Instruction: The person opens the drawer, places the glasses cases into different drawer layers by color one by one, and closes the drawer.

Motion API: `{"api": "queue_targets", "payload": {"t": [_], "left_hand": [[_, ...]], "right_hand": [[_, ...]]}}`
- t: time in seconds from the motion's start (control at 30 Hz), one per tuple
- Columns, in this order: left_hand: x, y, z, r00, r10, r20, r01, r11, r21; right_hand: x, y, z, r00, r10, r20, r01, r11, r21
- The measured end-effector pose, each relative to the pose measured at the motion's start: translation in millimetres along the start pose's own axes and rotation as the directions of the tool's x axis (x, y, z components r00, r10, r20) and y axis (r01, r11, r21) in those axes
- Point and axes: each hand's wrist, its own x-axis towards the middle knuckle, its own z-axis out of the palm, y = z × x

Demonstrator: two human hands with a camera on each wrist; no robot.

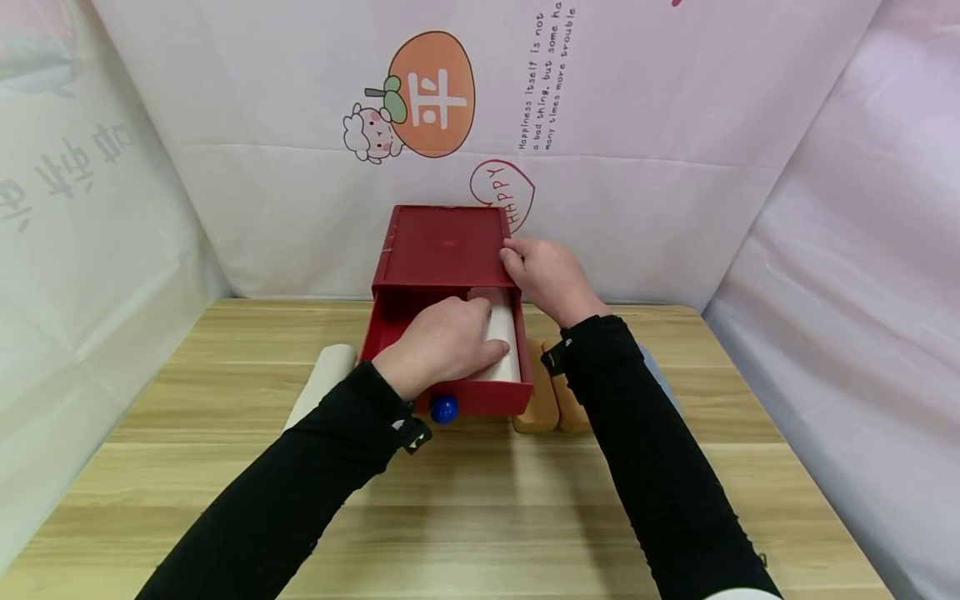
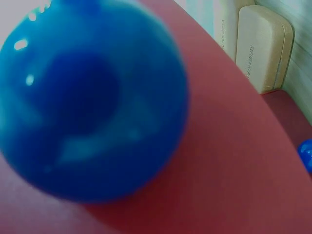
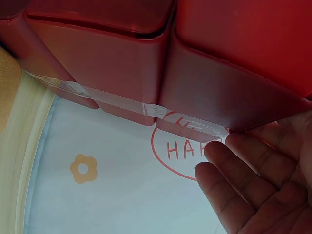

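Observation:
A red drawer box (image 1: 450,243) stands at the back of the table, its upper drawer (image 1: 480,398) pulled out. My left hand (image 1: 444,340) reaches into this drawer and grips a white glasses case (image 1: 504,329) along the right side; the thumb lies over the case and the other fingertips are hidden. A blue ball knob (image 2: 92,97) on the drawer front fills much of the left wrist view. At the box's right edge, my right hand (image 1: 551,275) holds the top, and its fingers (image 3: 229,190) reach along the outer wall in the right wrist view.
Left of the box lies a whitish rounded case (image 1: 324,382). Tan cases (image 1: 537,400) with small printed lettering stand to the right, partly behind my right sleeve, beside a bluish object (image 1: 660,377). A second blue knob (image 2: 306,153) sits lower. White printed cloth (image 1: 637,217) hangs behind.

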Motion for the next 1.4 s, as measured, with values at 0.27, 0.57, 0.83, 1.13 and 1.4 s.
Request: {"api": "queue_targets", "payload": {"t": [0.27,0.57,0.83,1.13,1.4], "left_hand": [[-0.2,-0.3,0.1,1.000,0.003,-0.003,-0.003,1.000,-0.008],[-0.3,-0.4,0.6,1.000,0.001,-0.001,-0.001,1.000,0.011],[-1.1,-1.3,0.2,1.000,0.023,-0.006,-0.023,0.999,0.022],[-3.5,-1.7,-1.1,0.999,0.038,-0.016,-0.038,0.999,0.035],[-5.5,-1.7,-2.9,0.999,0.031,-0.021,-0.030,0.999,0.033]], "right_hand": [[-0.1,-0.3,-0.2,1.000,0.008,0.006,-0.008,1.000,-0.005],[0.1,-0.4,0.1,1.000,0.011,0.008,-0.011,1.000,0.002],[0.2,0.1,0.2,1.000,0.010,0.008,-0.010,1.000,-0.003],[0.1,-0.9,-0.2,1.000,0.018,0.014,-0.018,1.000,0.006],[-0.2,0.4,0.0,1.000,0.013,0.007,-0.013,1.000,0.006]]}}
